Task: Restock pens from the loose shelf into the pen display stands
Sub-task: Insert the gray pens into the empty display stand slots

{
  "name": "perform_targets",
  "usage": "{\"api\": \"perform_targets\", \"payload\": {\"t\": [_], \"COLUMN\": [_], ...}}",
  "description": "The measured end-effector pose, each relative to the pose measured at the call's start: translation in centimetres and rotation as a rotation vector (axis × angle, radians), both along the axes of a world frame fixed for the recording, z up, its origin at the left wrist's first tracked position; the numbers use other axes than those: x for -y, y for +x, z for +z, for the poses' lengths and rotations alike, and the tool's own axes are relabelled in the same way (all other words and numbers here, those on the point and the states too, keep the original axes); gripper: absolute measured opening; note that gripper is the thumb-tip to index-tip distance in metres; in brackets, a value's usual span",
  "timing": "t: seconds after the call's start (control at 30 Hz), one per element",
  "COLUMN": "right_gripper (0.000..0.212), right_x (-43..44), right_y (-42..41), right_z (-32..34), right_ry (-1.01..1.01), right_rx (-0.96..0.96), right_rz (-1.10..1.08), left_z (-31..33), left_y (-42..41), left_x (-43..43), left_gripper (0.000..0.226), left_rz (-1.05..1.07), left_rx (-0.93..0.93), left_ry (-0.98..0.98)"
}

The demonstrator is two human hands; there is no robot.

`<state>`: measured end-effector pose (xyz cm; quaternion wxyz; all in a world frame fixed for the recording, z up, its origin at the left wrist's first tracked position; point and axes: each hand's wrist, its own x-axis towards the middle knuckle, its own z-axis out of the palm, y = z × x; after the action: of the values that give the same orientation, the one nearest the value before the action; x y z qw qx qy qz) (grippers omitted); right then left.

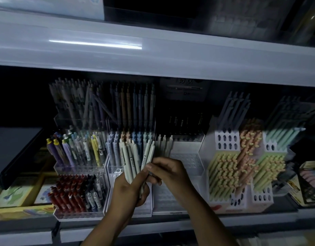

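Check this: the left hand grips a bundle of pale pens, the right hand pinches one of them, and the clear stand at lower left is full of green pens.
One error. The head view shows the clear stand at lower left holding mostly red pens, not green. The left hand does grip the bundle of pale pens, and the right hand pinches one pale pen in it.

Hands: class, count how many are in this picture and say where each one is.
2. The left hand grips a bundle of pale pens at lower centre; the right hand, beside it, pinches a pale green pen in that bundle. None appear hidden.
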<state>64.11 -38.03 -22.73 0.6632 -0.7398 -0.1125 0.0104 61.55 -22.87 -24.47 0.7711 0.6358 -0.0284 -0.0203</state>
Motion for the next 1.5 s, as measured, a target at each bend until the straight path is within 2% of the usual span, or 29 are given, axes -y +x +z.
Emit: {"api": "perform_targets", "payload": {"t": [0.2,0.33,0.4,0.53,0.73,0.9,1.07,1.13,1.2,1.4,1.5], "right_gripper": [0.014,0.011,0.011,0.015,0.014,0.017,0.026,0.021,0.015,0.016,0.016], "right_x": [0.3,2.0,3.6,6.3,7.5,7.6,7.0,6.9,6.8,6.3,6.2], "right_y": [0.7,2.3,3.5,5.9,7.8,8.3,8.5,8.6,8.6,8.3,8.1], "right_z": [-0.4,-0.4,-0.7,-2.1,-3.9,-5.0,-5.0,-5.5,-6.0,-5.9,-6.2], "right_ry": [0.119,0.25,0.208,-0.052,-0.335,-0.371,-0.603,-0.67,-0.675,-0.684,-0.682], "right_rx": [-0.029,-0.002,0.07,0.23,0.334,0.339,0.388,0.381,0.356,0.374,0.324], "right_rz": [-0.152,-0.42,-0.544,-0.663,-0.678,-0.607,-0.537,-0.53,-0.546,-0.606,-0.595], "left_z": [-0.3,-0.7,-0.7,-0.7,-0.6,-0.5,-0.5,-0.5,-0.5,-0.5,-0.4], "left_y": [0.1,0.0,-0.1,-0.1,0.1,0.2,0.4,0.4,0.3,0.5,0.5], "left_x": [-0.1,-0.6,-0.9,-1.1,-0.9,-1.0,-1.2,-1.1,-1.0,-1.0,-1.0], "left_gripper": [0.038,0.039,0.038,0.036,0.04,0.043,0.043,0.043,0.042,0.042,0.042], "left_rz": [0.01,-0.021,-0.038,-0.061,-0.063,-0.029,-0.03,-0.033,-0.032,-0.031,-0.031], "left_rx": [-0.032,-0.053,-0.052,-0.04,-0.044,-0.066,-0.064,-0.066,-0.066,-0.068,-0.065], "left_ry": [0.01,0.011,0.02,0.032,0.015,-0.014,-0.03,-0.032,-0.031,-0.022,-0.018]}}
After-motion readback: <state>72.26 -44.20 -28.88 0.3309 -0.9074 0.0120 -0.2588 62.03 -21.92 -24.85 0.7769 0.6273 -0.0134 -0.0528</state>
